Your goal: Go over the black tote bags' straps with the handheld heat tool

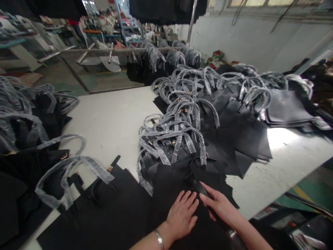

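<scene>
My left hand (182,214) lies flat with its fingers spread on a black bag panel (163,180) in the lower middle of the head view. Just right of it, my right hand (217,203) is closed around a black tool (199,185) with a long dark body, whose front end meets the black material. What the tool is cannot be made out. Plastic-wrapped handles (179,139) on more black pieces lie beyond my hands. To the left rests another black panel (114,208) with a gold buckle and a wrapped handle (75,166).
Black pieces with wrapped handles are heaped at the left (23,121) and the back right (234,104) of the white table (111,114). A metal rail (104,52) runs behind it, with black pieces hanging above. People are in the far background.
</scene>
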Tool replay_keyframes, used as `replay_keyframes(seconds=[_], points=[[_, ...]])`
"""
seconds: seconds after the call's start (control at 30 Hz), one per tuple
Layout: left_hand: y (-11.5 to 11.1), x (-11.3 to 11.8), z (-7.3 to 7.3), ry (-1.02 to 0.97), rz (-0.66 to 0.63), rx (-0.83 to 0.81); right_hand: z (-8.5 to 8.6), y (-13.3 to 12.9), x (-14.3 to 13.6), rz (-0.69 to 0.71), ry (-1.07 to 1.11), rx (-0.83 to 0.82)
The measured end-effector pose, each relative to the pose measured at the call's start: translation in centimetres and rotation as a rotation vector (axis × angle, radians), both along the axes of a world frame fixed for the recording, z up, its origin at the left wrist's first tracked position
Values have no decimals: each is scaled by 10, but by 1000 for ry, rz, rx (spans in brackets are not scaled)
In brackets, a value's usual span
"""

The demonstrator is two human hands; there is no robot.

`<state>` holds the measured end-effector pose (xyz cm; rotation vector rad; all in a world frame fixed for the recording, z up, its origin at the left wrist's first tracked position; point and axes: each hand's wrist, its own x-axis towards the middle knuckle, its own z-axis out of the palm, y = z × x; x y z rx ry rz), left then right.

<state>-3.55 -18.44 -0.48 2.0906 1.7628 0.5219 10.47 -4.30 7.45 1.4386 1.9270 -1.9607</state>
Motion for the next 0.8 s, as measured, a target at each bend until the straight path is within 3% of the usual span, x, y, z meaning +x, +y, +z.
replay_keyframes(seconds=[0.17,0.43,0.53,0.63,0.7,0.8], points=[[-1,1,0,0,-11,-12,-3,2,-15,16,2,14],[1,-1,2,-15,-13,-10,0,-1,-4,94,-55,-11],[1,-1,4,-14,-23,-19,3,3,-23,65,-1,90],[1,-1,6,-4,-23,-19,14,10,-37,-74,56,250],[0,-1,7,-4,-17,-16,22,14,-36,-121,63,223],[-1,-1,9,-14,-3,-12,26,10,-26,-24,27,65]])
